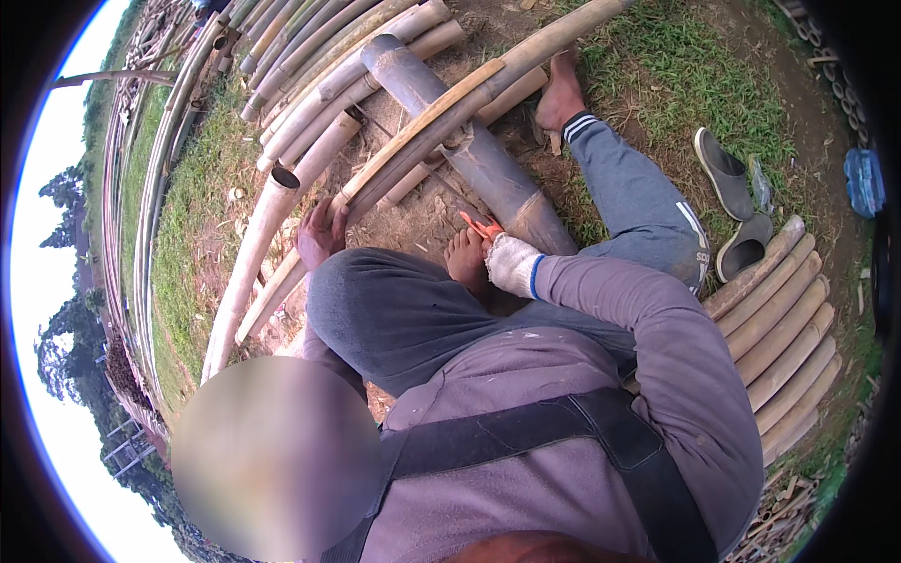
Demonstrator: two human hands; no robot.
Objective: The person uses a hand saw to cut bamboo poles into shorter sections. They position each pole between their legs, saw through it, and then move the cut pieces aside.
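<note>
Bare left hand clamps its fingers on a smooth bamboo pole — laid across a thick, ringed log — while the knit-gloved right hand clasps an orange handle, dirt open beside the knee.

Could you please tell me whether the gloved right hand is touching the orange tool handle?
Touching: the head view shows the gloved right hand closed on the orange tool handle, with no gap between them.
</note>
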